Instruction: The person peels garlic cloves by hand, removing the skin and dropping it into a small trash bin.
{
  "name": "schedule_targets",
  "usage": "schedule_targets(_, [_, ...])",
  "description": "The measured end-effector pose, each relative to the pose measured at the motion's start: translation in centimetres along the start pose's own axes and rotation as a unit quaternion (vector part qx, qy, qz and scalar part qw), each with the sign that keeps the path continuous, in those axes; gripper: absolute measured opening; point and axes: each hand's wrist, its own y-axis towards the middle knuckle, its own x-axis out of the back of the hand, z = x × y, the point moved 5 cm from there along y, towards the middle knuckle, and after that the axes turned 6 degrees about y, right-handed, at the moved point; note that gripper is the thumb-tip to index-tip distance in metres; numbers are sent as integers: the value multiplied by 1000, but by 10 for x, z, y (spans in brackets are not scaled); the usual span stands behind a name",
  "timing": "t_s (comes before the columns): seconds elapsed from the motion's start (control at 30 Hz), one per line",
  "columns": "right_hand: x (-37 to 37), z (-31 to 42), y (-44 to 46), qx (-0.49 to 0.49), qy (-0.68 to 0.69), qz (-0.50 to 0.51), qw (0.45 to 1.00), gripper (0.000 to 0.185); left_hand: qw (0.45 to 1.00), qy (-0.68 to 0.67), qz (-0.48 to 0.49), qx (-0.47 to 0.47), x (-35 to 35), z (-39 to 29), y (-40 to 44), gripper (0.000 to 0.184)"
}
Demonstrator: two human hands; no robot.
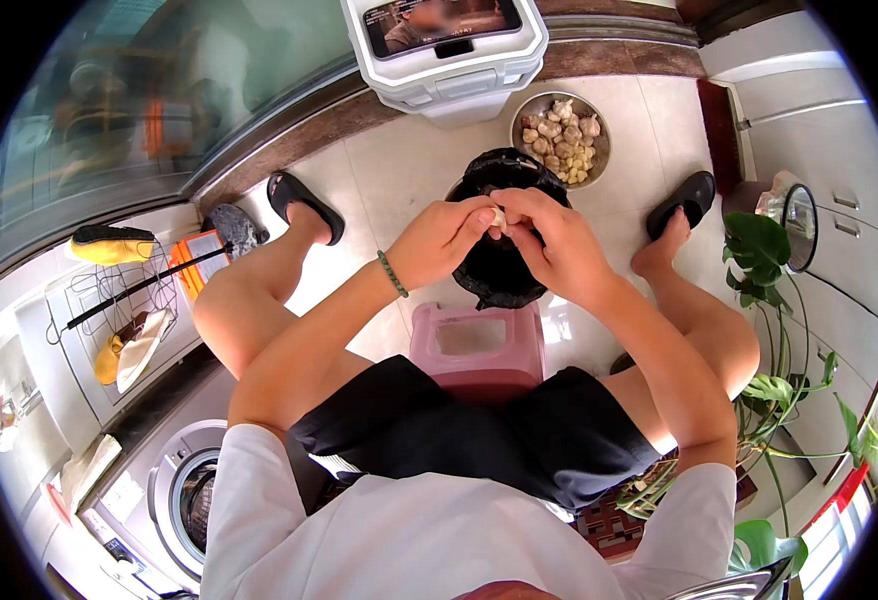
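Note:
Between the fingertips of both hands is a small pale garlic clove [499,219]. My left hand [446,240], below a green bead bracelet, pinches it from one side. From the other side my right hand [556,240] closes its thumb and fingers on it. Directly beneath the hands stands a bin lined with a black bag [500,280]; its inside is too dark to make out. Beyond it, a metal bowl [604,150] holds several whole garlic bulbs [557,130] and a heap of peeled cloves [577,163].
A pink plastic stool [479,335] is between my legs. Ahead is a grey-white container [449,80] with a phone [439,22] on top. A washing machine [194,490] and wire rack [129,290] line the left; a leafy plant [759,245] and cabinets [819,140] are right.

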Motion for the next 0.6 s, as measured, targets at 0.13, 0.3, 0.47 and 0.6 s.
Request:
schedule_targets(0.13, [-2, 1, -1, 15, -1, 10, 1000, 45, 999, -27, 10, 39, -3, 5, -1, 38])
schedule_targets(0.3, [-5, 1, 0, 24, -10, 27, 999, 46, 997, -67, 4, 24, -4, 4, -2, 42])
schedule_targets(0.47, [-5, 2, 0, 22, 2, 7, 1000, 47, 995, -82, 5, 55, -2, 2, -1, 42])
schedule_targets(0.6, [-5, 3, 0, 34, -4, 18, 999, 48, 996, -75, 11, 41, -5, 10, -2, 43])
